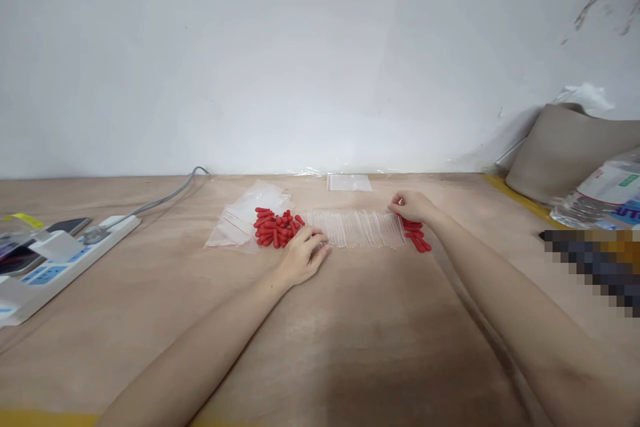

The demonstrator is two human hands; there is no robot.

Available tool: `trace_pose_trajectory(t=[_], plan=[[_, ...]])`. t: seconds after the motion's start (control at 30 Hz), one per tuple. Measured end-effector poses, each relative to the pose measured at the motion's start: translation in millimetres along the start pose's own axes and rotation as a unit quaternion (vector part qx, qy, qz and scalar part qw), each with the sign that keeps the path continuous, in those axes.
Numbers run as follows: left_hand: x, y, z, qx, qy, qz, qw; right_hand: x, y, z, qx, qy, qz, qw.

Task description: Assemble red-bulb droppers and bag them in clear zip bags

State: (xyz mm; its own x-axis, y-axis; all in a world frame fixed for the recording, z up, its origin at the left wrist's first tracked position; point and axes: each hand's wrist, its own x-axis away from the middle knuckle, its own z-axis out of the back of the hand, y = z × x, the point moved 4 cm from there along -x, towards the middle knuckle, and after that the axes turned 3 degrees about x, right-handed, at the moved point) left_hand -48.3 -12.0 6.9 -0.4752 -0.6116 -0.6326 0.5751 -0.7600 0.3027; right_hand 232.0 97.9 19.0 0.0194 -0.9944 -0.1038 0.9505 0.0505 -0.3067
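Left grip (303,255): our fingers curl over the left end of the row, thumb a little apart; we cannot tell whether they hold anything.
Row: slim clear tubes (355,228) lie side by side between our hands, running away from us.
Left heap: a jumbled red pile (273,230) sits just beyond our left fingers, beside the row.
Right cluster: fewer red pieces (417,240) lie at the row's right end, next to our wrist.
Right grip (396,204): thumb and fingertips come close together above that end; anything pinched there is too small for us to make out.
Done: the tubes are lined up, and we judge the work to be partway; we cannot tell whether the right-hand red pieces are fitted to tubes.
Left over: the larger red share is loose on the left, by our estimate.
Bags: flat clear bags (240,213) overlap behind and left of the heap.
Surface: wood-toned surface (280,373), yellow strip (50,417) along its near edge.
Left side: a white power strip (70,267) beside a phone (70,227), with a grey cable (175,195) running wallward.
Right side: a plastic bottle (595,190) before a taupe container (560,153).
Far edge: one flat packet (350,182) near the wall.
Room: pale wall (300,47), stained upper right.
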Motion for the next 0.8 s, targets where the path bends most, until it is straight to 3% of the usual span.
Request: trace_pose_trajectory(t=[0.13, 0.33, 0.57, 0.8], plan=[[0, 0, -0.4, 0.000, -0.009, 0.004, 1.000, 4, -2, -3, 0.045, 0.043, -0.026, 0.998], [0, -1, -1.9, -0.020, 0.000, 0.012, 1.000, 18, 11, 10, 0.067, 0.106, -0.052, 0.991], [-2, -1, -1.6, -0.057, 0.010, 0.030, 0.998, 25, 27, 3, 0.040, 0.046, -0.067, 0.996], [-29, 0, -12.8, -0.150, 0.019, 0.111, 0.982, 24, 25, 5, 0.037, 0.055, -0.070, 0.995]])
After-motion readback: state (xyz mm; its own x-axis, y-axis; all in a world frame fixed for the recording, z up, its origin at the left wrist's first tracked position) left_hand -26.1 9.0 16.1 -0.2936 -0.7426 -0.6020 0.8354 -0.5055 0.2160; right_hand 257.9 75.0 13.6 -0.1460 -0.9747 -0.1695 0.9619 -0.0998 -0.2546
